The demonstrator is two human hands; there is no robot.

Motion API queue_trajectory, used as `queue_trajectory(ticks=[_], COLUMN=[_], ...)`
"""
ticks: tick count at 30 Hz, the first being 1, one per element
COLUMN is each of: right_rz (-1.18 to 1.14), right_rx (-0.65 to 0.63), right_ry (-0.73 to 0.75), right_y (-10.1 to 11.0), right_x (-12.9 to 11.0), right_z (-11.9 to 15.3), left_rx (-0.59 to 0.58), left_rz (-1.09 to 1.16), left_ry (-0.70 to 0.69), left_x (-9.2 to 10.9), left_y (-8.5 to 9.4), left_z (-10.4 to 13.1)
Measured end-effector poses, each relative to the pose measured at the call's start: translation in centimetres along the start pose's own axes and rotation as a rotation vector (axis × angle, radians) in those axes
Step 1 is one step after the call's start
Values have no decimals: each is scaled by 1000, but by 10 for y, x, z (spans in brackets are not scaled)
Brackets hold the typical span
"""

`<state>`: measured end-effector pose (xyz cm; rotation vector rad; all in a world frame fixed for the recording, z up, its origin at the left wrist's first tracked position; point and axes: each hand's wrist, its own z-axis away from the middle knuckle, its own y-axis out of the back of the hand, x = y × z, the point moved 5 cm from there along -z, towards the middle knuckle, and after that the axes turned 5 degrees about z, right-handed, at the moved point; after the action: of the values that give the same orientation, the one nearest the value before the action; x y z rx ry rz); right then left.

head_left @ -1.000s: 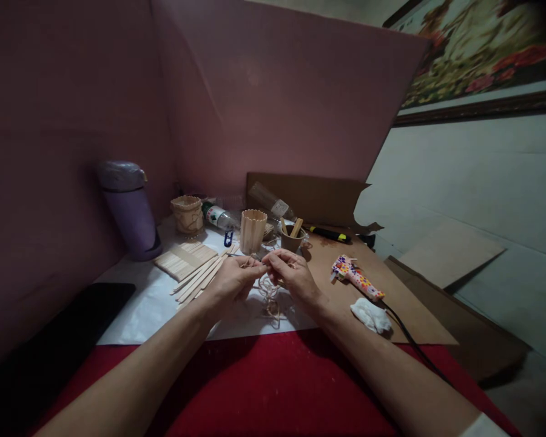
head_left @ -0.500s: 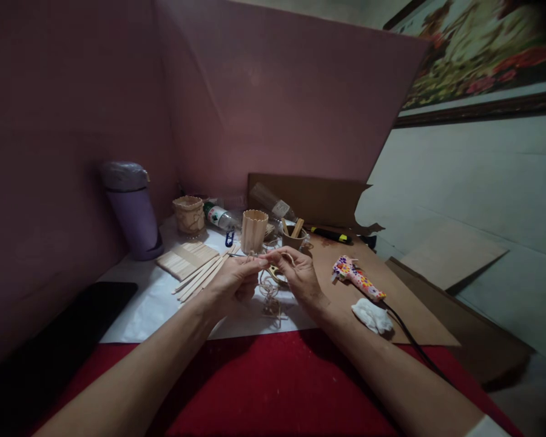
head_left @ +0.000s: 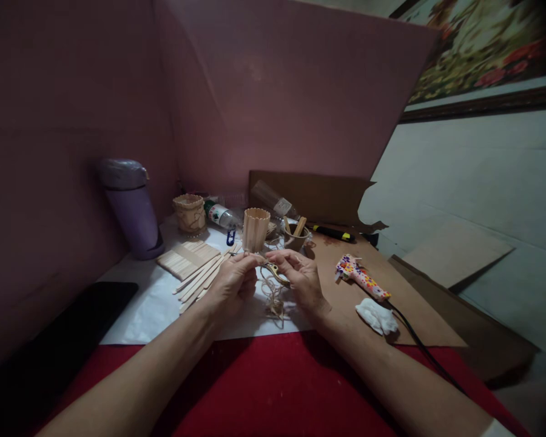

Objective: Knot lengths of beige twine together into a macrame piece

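My left hand is closed, thumb and forefinger pinching twine whose thin strand shows near the fingertips. My right hand has its fingers bent beside gold-handled scissors; how firmly it grips them is not clear. The fingertips of both hands are close together. Below and between them a loose tangle of twine hangs or lies over the white sheet. Just beyond the hands stands a cup made of wooden sticks. Loose wooden sticks lie left of my left hand.
A decorated pot, plastic bottles and a cup with sticks stand or lie behind. On the right are a patterned glue gun, white tissue and a yellow-black cutter. A purple tumbler stands left.
My fingertips have moved slightly apart, and more of the gold scissor handles shows by my right hand. The twine tangle has shifted a little. The view has turned slightly.
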<state>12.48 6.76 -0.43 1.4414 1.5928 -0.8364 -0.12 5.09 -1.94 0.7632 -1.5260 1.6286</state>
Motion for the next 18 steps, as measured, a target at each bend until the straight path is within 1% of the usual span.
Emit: queue_trajectory(ticks=[3, 7, 9, 13, 16, 18], right_rz=[-23, -107, -124, -84, -53, -48], right_rx=[29, 58, 58, 12, -25, -22], right_ry=[-41, -129, -125, -95, -75, -84], right_y=[2, 2, 1, -1, -2, -2], right_x=[7, 15, 13, 8, 7, 8], right_z=[-2, -2, -2, -3, -3, -2], left_rx=[37, 14, -8, -60, -39, -37], left_rz=[-4, -35, -69, -127, -138, -117], left_ry=[-9, -6, -2, 27, 30, 35], left_x=[1, 2, 2, 0, 0, 0], left_y=[2, -1, -4, -7, -5, -4], left_z=[0, 2, 3, 4, 4, 3])
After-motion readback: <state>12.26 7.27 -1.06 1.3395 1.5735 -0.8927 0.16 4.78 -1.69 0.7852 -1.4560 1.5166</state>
